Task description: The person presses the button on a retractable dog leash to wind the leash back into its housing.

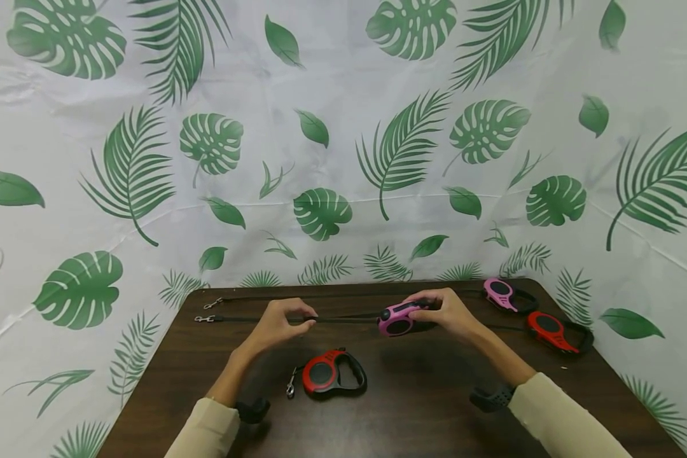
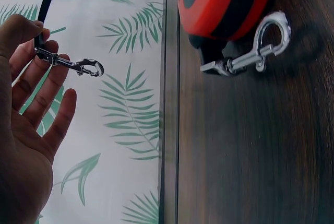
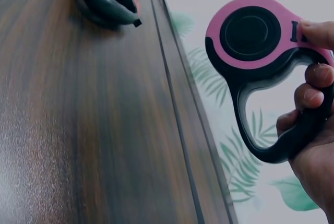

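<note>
My right hand (image 1: 443,310) grips the black handle of a pink retractable dog leash (image 3: 250,31), with the thumb near the button on its top. From its casing a black strap runs left to my left hand (image 1: 286,319). Thumb and fingertip of the left hand pinch the strap end just above a silver snap hook (image 2: 70,63), its other fingers spread. Below the hands lies a red retractable leash (image 1: 320,374), flat on the table, its own metal clip (image 2: 266,46) beside it.
Along the back of the dark wooden table (image 1: 423,407), a second pink leash (image 1: 499,294) and another red leash (image 1: 546,327) lie at the right. Their straps stretch left to metal clips (image 1: 206,318). A leaf-printed cloth (image 1: 332,159) hangs behind.
</note>
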`<action>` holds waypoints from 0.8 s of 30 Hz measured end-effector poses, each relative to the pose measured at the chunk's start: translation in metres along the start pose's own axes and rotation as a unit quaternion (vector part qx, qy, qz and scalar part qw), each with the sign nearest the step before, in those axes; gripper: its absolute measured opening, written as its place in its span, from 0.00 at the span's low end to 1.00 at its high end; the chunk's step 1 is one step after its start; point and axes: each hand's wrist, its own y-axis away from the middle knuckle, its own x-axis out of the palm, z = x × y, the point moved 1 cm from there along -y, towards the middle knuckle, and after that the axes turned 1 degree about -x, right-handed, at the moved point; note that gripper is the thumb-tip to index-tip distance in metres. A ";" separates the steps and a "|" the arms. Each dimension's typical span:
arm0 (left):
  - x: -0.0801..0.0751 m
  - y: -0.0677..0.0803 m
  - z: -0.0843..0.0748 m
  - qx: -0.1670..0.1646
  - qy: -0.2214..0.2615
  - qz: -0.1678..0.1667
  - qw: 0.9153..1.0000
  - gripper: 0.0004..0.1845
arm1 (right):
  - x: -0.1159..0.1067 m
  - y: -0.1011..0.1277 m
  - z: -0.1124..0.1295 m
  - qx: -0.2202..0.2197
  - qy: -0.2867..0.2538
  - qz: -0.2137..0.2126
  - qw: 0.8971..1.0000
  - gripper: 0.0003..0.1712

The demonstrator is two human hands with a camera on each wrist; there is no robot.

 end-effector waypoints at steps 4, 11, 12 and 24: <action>0.004 -0.003 -0.002 -0.002 0.001 0.001 1.000 0.09 | 0.005 -0.002 0.002 0.008 -0.008 -0.001 1.000 0.15; 0.012 -0.011 -0.007 0.011 0.011 0.007 1.000 0.07 | 0.015 -0.006 0.003 0.014 -0.015 -0.005 1.000 0.16; 0.014 -0.011 -0.008 0.009 0.013 0.009 1.000 0.07 | 0.017 -0.006 0.004 0.013 -0.014 -0.005 1.000 0.16; 0.028 -0.019 -0.013 -0.001 0.035 0.023 0.999 0.06 | 0.034 -0.015 0.007 0.010 -0.024 0.012 1.000 0.17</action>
